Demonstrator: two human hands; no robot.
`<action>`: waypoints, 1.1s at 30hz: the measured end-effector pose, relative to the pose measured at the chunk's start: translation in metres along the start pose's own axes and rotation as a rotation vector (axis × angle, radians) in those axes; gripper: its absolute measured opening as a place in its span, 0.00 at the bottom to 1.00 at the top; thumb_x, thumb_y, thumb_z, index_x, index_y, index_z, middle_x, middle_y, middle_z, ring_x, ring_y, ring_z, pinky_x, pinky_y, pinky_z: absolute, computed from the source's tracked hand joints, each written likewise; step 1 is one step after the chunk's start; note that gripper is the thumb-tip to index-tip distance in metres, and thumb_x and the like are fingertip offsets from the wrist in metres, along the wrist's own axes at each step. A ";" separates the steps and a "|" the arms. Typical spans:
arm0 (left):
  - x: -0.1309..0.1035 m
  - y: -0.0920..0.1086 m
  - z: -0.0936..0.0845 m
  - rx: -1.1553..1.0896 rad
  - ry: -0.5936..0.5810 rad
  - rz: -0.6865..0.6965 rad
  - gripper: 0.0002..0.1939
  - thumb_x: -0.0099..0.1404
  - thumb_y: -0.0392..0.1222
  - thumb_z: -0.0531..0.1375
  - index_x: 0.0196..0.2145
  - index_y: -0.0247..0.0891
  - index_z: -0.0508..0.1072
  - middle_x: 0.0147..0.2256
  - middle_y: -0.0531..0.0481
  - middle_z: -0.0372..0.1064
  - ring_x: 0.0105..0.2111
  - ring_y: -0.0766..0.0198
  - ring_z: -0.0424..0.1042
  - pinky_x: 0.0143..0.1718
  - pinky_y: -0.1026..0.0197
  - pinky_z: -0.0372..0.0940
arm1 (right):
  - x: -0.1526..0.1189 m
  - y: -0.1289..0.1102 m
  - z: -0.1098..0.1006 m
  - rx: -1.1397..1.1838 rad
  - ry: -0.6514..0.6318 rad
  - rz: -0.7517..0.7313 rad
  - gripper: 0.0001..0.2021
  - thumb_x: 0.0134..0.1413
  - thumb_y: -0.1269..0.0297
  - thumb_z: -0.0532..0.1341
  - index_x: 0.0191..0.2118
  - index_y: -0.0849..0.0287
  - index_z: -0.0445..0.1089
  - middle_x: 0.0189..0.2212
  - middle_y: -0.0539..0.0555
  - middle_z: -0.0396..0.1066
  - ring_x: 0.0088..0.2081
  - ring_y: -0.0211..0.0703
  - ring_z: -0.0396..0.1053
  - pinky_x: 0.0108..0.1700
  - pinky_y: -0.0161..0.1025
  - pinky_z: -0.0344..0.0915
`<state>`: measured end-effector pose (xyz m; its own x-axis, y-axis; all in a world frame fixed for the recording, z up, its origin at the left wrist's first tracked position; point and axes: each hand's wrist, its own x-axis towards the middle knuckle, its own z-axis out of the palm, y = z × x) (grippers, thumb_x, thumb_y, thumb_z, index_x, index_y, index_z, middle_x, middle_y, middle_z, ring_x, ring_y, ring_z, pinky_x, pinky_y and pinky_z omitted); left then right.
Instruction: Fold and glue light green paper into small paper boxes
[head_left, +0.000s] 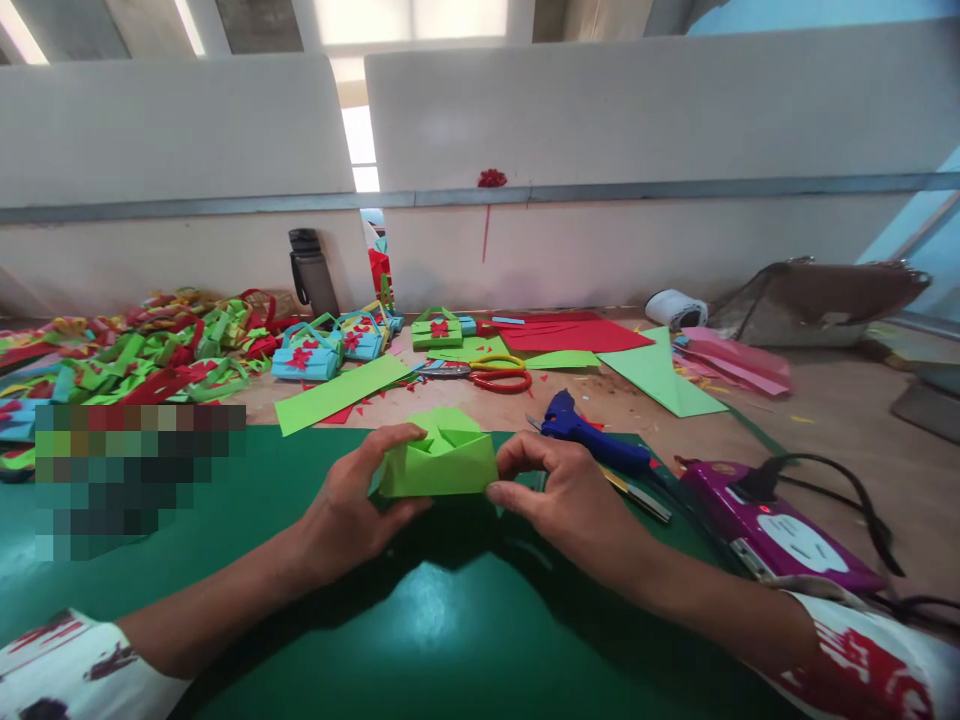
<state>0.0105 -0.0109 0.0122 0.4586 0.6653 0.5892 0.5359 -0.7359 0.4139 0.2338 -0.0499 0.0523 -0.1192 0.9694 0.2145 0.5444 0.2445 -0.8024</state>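
A small folded bag of bright green paper (442, 470) is held up over the green mat (420, 640), its top flaps partly raised. My left hand (360, 495) grips its left end, thumb below and fingers above. At the right end, my right hand (551, 490) pinches the paper's edge between thumb and fingers. Just beyond the right hand lies a blue hot glue gun (592, 435), its tip pointing left. A cutter knife (637, 495) rests beside my right wrist. Behind the folded bag is a long green paper strip (341, 393).
Scissors (499, 375) lie behind the bag near red paper sheets (570, 332). Finished blue paper bags (306, 355) and a heap of coloured ones (172, 350) fill the left. A purple power strip (780, 525) with cables sits right. A dark bottle (313, 275) stands by the white partition.
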 end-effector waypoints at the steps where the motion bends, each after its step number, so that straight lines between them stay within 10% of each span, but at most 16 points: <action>1: 0.001 0.001 0.000 0.013 0.009 0.007 0.27 0.56 0.38 0.62 0.52 0.40 0.58 0.48 0.44 0.66 0.48 0.57 0.68 0.49 0.59 0.63 | 0.000 0.000 0.000 0.021 0.008 0.008 0.04 0.43 0.71 0.62 0.25 0.58 0.66 0.25 0.46 0.68 0.29 0.37 0.66 0.33 0.34 0.59; 14: 0.005 0.004 0.004 0.141 0.151 0.233 0.30 0.58 0.34 0.62 0.57 0.38 0.57 0.51 0.41 0.65 0.52 0.57 0.65 0.53 0.59 0.61 | 0.002 -0.003 0.001 0.240 -0.048 0.146 0.06 0.39 0.67 0.62 0.20 0.60 0.64 0.19 0.46 0.62 0.23 0.34 0.58 0.25 0.32 0.53; 20: 0.011 0.013 -0.010 -0.057 0.230 0.039 0.37 0.54 0.37 0.66 0.58 0.40 0.55 0.53 0.42 0.63 0.53 0.56 0.63 0.55 0.56 0.60 | 0.006 0.002 -0.007 0.235 0.038 0.075 0.07 0.43 0.64 0.61 0.22 0.59 0.63 0.19 0.45 0.61 0.23 0.34 0.58 0.26 0.32 0.55; 26: 0.016 0.023 -0.023 -0.351 0.364 -0.238 0.05 0.58 0.37 0.61 0.34 0.38 0.69 0.39 0.49 0.68 0.41 0.62 0.69 0.41 0.63 0.65 | 0.011 0.002 -0.008 0.281 0.127 0.044 0.08 0.43 0.62 0.62 0.22 0.59 0.63 0.18 0.45 0.60 0.21 0.33 0.57 0.24 0.31 0.55; 33: 0.020 0.026 -0.022 -0.464 0.271 -0.378 0.05 0.55 0.37 0.61 0.24 0.34 0.71 0.30 0.50 0.68 0.30 0.65 0.68 0.31 0.66 0.63 | 0.012 0.001 -0.006 0.187 0.196 -0.010 0.08 0.42 0.62 0.61 0.21 0.58 0.64 0.18 0.47 0.62 0.22 0.35 0.59 0.24 0.32 0.58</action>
<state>0.0179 -0.0195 0.0495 0.0711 0.8781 0.4731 0.2358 -0.4756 0.8475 0.2379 -0.0383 0.0577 0.0488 0.9488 0.3121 0.3786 0.2715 -0.8848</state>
